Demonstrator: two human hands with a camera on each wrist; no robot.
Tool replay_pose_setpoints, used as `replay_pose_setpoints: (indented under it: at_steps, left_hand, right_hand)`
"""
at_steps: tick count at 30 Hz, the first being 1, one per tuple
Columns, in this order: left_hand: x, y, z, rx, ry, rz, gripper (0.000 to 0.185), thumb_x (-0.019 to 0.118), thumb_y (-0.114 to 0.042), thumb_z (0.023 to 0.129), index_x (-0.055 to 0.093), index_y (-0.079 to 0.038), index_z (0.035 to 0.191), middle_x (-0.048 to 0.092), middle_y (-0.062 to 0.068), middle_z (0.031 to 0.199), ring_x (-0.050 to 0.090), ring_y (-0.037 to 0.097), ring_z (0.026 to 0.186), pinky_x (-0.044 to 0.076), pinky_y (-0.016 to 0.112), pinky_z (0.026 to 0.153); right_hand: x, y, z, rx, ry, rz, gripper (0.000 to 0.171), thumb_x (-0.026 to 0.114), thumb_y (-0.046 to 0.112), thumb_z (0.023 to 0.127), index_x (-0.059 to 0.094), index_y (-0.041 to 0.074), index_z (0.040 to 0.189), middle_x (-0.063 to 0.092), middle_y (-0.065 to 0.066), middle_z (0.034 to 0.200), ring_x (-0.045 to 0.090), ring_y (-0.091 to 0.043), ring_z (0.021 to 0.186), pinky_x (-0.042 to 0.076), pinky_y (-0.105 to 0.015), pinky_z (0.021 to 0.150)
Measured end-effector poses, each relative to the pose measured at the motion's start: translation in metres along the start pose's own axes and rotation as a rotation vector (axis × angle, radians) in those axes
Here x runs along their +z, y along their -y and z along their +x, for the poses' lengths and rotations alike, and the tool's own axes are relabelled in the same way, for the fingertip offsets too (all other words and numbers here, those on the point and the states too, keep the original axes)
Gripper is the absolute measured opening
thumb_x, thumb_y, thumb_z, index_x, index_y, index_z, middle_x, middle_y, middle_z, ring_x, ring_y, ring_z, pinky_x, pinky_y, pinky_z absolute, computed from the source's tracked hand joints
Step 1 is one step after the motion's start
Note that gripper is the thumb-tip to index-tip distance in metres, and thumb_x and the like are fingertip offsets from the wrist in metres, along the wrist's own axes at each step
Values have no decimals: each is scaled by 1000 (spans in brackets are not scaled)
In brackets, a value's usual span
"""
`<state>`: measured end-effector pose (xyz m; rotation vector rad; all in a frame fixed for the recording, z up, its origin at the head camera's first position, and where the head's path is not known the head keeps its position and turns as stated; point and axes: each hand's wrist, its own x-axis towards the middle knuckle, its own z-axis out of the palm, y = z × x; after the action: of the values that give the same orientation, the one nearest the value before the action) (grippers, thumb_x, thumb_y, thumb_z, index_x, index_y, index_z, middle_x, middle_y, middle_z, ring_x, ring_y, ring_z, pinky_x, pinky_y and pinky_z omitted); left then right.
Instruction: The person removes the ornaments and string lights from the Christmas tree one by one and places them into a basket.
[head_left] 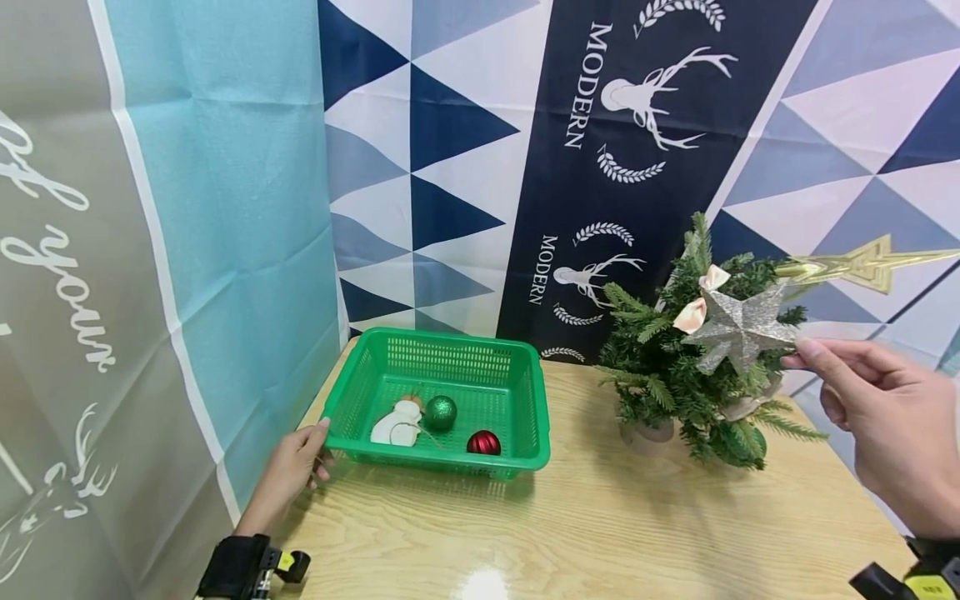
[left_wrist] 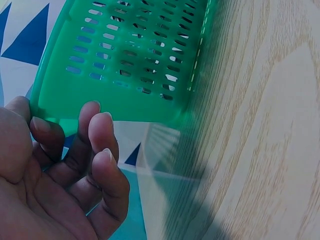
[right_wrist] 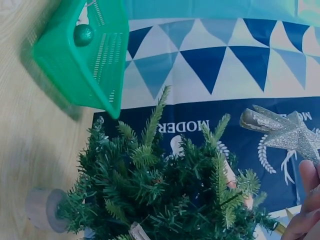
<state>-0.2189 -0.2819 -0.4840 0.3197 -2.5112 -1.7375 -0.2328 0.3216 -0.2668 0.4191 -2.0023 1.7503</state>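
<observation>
My left hand [head_left: 295, 460] grips the near left corner of a green plastic basket [head_left: 542, 408], thumb and index finger at the rim, other fingers loosely curled below. Inside lie a white snowman ornament [head_left: 396, 423], a glittery green ball [head_left: 440, 413] and a shiny red ball [head_left: 483, 443]. At the right my right hand [head_left: 885, 417] pinches one point of a silver glitter star [head_left: 742, 325] between thumb and fingers. The star overlaps a small Christmas tree [head_left: 637, 367] in the head view; a gap shows between them in the right wrist view.
On the tree are a gold star [head_left: 873, 262], leaning right, and a pale pink bow [head_left: 692, 317]. A dark green ball [head_left: 742, 443] hangs low on it. Its round base [head_left: 647, 433] stands on the wooden table [head_left: 585, 533]. Patterned curtains [head_left: 247, 208] rise behind and left.
</observation>
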Motion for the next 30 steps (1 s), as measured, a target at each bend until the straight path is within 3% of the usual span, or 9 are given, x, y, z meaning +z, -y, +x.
replay_pose_setpoints:
  at_steps: [5,12,18,23,27,30]
  left_hand:
    - [0,1,0,-4,11,-9,60,40,-58,108,59,-1,108,64,14,89,62,26,71,53,36,61]
    - [-1,0,1,-6,7,-2,60,41,-58,108,60,-2,118,64,13,87,62,26,71,53,36,60]
    - [-1,1,1,16,11,8,61,40,-60,107,59,-3,109,65,16,91,62,28,72,53,36,61]
    - [0,31,18,89,8,38,61,37,-64,107,58,-7,108,65,15,92,63,27,71,52,33,58]
    - [3,63,38,70,1,70,62,35,-70,103,56,-12,110,66,10,97,65,26,76,54,34,63]
    - [3,76,44,65,5,55,65,34,-73,103,52,-10,113,65,12,100,65,29,79,54,38,65]
  right_hand:
    - [3,-1,-1,-33,17,38,20,63,1,102,68,-8,119,77,-1,91,29,-19,51,16,-33,50]
    - [3,-6,-3,-16,41,79,20,63,1,102,69,-8,119,78,-2,91,31,-21,50,19,-34,49]
    - [6,-8,-5,7,58,57,21,63,2,103,69,-6,121,78,-1,93,32,-20,51,20,-34,50]
    - [10,-7,-5,36,51,84,17,65,1,101,70,-7,116,78,-2,90,32,-21,50,18,-36,52]
    - [13,-9,-6,47,54,102,15,66,-2,100,71,-8,113,78,-3,90,33,-21,50,17,-37,52]
    - [15,-11,-7,51,64,88,15,66,-2,100,71,-9,113,78,-3,89,32,-22,49,17,-38,52]
